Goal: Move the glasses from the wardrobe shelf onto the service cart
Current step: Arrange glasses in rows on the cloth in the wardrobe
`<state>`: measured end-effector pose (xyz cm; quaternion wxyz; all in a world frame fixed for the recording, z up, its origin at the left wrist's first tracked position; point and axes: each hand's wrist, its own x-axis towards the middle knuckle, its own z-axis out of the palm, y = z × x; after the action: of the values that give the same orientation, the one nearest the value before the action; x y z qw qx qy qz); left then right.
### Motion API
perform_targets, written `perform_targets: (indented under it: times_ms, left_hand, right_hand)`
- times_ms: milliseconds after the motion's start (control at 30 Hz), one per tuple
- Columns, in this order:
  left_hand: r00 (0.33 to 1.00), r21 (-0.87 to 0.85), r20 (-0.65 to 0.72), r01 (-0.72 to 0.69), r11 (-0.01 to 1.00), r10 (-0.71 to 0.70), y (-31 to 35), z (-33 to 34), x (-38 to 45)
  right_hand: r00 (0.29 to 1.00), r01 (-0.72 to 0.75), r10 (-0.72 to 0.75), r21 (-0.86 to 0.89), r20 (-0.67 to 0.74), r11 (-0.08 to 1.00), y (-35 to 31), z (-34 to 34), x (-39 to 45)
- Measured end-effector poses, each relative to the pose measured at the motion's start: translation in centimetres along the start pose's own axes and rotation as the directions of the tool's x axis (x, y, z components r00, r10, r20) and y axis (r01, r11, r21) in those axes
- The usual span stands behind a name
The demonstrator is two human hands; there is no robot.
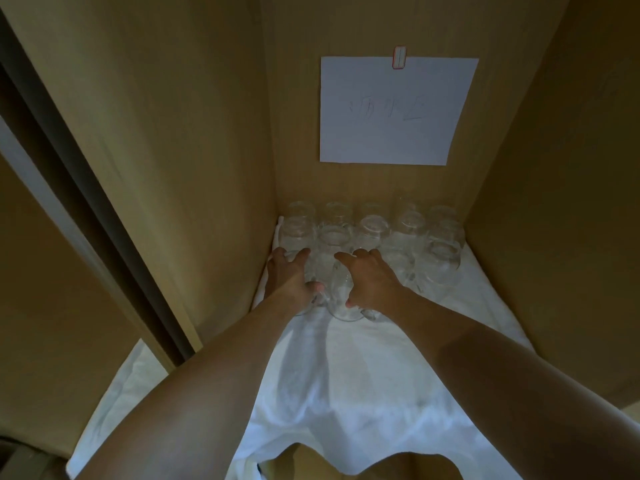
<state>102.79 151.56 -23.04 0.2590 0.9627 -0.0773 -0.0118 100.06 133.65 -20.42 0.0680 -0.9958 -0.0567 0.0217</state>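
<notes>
Two hands are seen reaching into the wardrobe compartment at frame centre. Left hand (292, 277) is curled round a clear glass (304, 271) at the left front of the group, fingers spread over its far side, thumb on the near side. Right hand (369, 280) is wrapped over a second front glass (341, 299) just beside the first; fingers are laid across the top and far side, thumb tucked at the near edge. Whether either glass is lifted off the shelf cannot be told. Both forearms are extended from the lower frame edge, crossing the white cloth (363, 375) that lines the shelf (502, 327).

Remaining glasses (405, 230) are grouped in rows behind and to the right of the hands, at the back of the shelf, packed touching or nearly so; exact count is blurred by transparency and dim light. One glass at the right front (443, 265) is set slightly apart from the hands.

Tan wardrobe walls (173, 133) are seen left, right and behind. White paper sheet (398, 110) is fixed to the back wall, upper centre-right of frame, held by a small clip (399, 57) at its top edge; faint writing on it is unreadable. Dark door frame (69, 185) is seen running diagonally at the left. Cloth hangs wrinkled over the shelf's near edge at lower centre.
</notes>
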Motion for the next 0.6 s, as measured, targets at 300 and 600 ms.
perform_targets:
  times_ms: [300, 600]
  left_hand:
    - [1.0, 0.001, 0.0, 0.004, 1.0, -0.004, -0.1, 0.0, 0.2]
    - [1.0, -0.013, 0.006, 0.001, 1.0, -0.001, -0.4, 0.1, 0.7]
  right_hand:
    - [0.999, 0.032, -0.033, 0.03, 0.01, 0.999, 0.2, -0.7, 0.6]
    - [0.998, 0.056, -0.053, 0.117, -0.031, 0.992, 1.0, -0.7, 0.5]
